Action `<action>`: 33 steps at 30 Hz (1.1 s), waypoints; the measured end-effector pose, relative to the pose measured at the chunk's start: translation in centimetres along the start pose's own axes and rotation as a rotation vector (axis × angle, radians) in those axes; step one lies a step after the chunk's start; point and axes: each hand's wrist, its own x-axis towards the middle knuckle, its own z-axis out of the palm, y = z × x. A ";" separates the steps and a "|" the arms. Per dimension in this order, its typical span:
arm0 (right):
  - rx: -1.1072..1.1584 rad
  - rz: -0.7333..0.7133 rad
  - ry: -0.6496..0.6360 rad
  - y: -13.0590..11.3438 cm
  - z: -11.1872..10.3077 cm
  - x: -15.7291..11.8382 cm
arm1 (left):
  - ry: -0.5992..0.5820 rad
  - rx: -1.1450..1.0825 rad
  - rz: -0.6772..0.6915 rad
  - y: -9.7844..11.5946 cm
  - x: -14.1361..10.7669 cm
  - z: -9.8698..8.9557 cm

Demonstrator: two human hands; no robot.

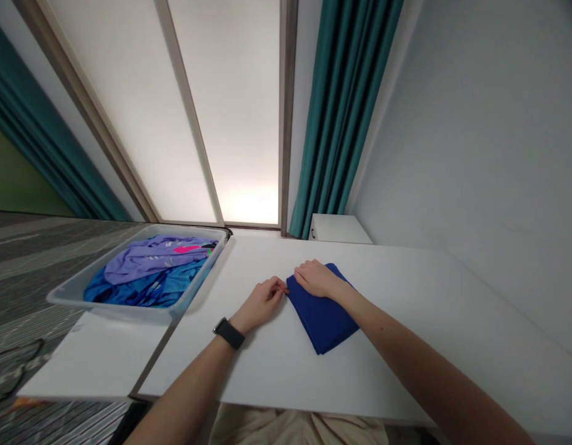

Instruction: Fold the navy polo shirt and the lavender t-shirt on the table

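A folded dark blue cloth [325,321] lies on the white table as a neat, flat packet, turned at an angle. Its exact kind of garment does not show. My right hand [315,277] rests flat on its upper part, fingers stretched out toward the far left corner. At that left corner, my left hand [266,301] pinches the edge between thumb and fingertips. A dark watch band [229,334] is on my left wrist. My right forearm covers the cloth's right side.
A translucent plastic bin [63,295] holding a purple garment [149,256] and blue garments [151,287] stands at the left on a lower white surface [100,352]. Behind the white table [267,374] are a small white cabinet [340,228] and a teal curtain [344,117]. A wall borders the right.
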 end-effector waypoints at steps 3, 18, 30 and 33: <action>0.036 0.066 -0.018 1.5 0.2 -0.1 | -0.023 0.000 0.017 0.3 -0.1 -0.3; 0.046 0.307 -0.009 5.9 1.7 -1.3 | -0.071 0.290 0.081 0.6 0.0 0.2; 0.087 0.245 -0.033 4.4 0.8 0.1 | -0.059 0.219 0.055 0.1 0.2 0.2; 0.112 0.267 -0.035 4.9 0.9 0.1 | -0.061 0.207 0.043 0.2 0.2 0.2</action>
